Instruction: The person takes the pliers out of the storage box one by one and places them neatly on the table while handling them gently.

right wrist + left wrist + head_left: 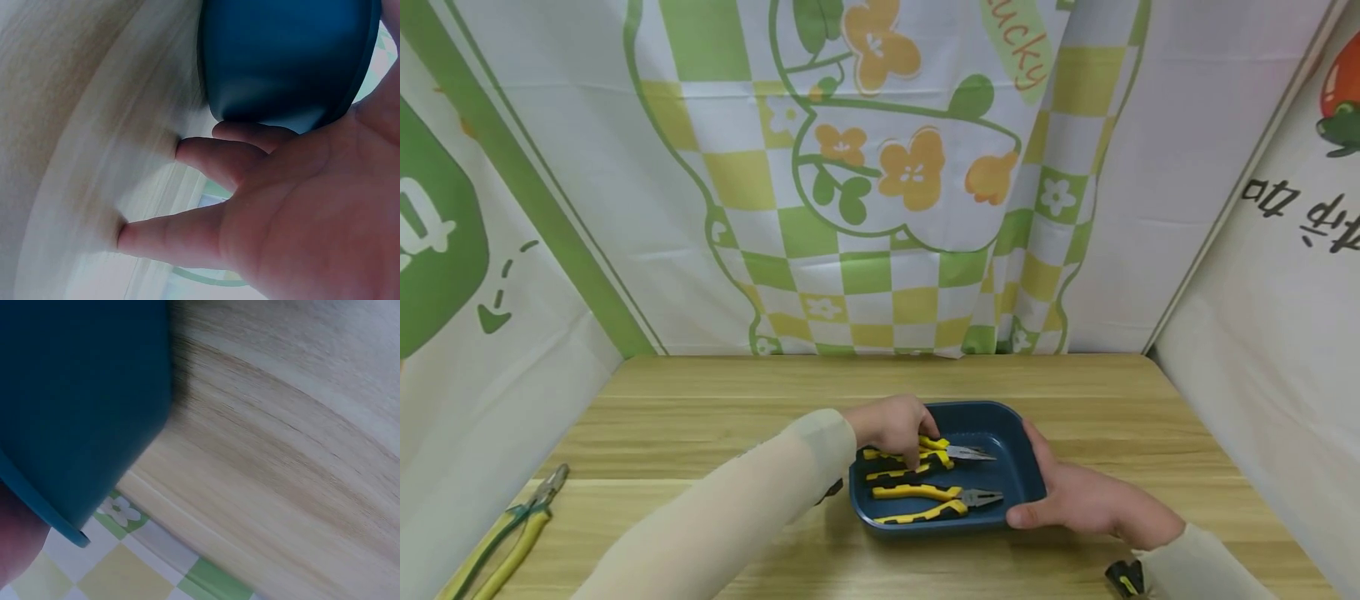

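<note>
One tray (979,423) is sitting at lower centre of the frame — left hand (889,425) clamping its grip on the upper pliers (972,453), right hand (1078,496), grip apart, bracing the near end, presumably for steadiness.

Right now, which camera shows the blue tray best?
The head view: it looks into the blue tray, showing pliers inside and most of its rim. The left wrist view has only some outer wall and rim; the right wrist view likewise, with the right hand touching.

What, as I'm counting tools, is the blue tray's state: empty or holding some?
Not empty: in the head view, yellow-and-black pliers lie inside the tray.
</note>
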Tool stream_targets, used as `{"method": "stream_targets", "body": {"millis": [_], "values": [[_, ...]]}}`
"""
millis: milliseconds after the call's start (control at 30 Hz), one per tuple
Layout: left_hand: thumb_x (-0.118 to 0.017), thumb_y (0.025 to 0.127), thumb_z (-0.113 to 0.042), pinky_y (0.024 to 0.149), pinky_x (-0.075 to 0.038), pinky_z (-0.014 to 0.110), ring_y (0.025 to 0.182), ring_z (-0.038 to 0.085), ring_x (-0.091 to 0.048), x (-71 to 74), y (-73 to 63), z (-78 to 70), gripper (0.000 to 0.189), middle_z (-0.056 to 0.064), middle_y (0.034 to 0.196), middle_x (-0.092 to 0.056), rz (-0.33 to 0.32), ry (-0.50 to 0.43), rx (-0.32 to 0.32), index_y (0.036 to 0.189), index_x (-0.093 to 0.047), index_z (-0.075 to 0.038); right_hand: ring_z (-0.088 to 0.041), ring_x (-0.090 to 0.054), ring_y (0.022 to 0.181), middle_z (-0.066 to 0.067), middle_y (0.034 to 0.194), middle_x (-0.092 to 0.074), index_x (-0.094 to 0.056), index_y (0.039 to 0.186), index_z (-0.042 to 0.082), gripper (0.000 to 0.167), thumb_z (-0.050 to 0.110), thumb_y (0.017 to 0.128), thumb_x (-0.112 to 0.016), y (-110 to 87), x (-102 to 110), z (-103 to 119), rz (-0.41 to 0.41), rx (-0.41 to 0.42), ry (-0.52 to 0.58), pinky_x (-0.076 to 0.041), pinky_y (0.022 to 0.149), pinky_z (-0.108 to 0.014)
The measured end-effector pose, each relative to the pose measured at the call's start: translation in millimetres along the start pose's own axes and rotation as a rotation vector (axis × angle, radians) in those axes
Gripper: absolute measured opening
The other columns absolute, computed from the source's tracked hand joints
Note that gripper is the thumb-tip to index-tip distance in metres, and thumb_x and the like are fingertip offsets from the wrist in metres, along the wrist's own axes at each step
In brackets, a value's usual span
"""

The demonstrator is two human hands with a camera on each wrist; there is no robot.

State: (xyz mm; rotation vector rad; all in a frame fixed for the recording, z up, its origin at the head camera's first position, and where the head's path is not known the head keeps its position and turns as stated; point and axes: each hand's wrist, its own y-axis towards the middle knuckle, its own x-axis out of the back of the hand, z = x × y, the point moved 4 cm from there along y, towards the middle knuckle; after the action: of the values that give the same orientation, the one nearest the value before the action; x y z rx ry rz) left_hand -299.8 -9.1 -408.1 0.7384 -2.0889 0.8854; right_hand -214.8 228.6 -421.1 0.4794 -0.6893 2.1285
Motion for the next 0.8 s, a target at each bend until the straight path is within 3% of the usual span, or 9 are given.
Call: {"method": "stream_targets", "body": {"millis": [400,800], "values": [[-0.085,0.074,-0.004,0.085,-0.053,0.028,0.103,0.012,-0.062,4.3,-1.2,-2.6,0.048,-0.003,0.114,-0.070,-0.035,0.056,-0.025,0.120,-0.073,-0.009,-0.021,-0.066,0.087,-0.018,0.107,-0.069,0.028,0.151,0.007,0.129,0.041,0.087,-0.077,-1.1,-0.2,1.1,0.004,-0.018,-0.014,-0.046,0.090,-0.046],[-0.082,0.076,-0.004,0.084,-0.053,0.028,0.112,0.014,-0.060,13.9,-4.3,0.4,0.049,-0.005,0.119,-0.068,-0.051,-0.025,-0.049,0.124,-0.072,-0.011,-0.021,-0.067,0.084,-0.015,0.101,-0.071,0.031,0.151,0.008,0.129,0.042,0.088,-0.076,-0.8,-0.3,0.6,0.014,-0.018,-0.010,-0.047,0.089,-0.047]]}}
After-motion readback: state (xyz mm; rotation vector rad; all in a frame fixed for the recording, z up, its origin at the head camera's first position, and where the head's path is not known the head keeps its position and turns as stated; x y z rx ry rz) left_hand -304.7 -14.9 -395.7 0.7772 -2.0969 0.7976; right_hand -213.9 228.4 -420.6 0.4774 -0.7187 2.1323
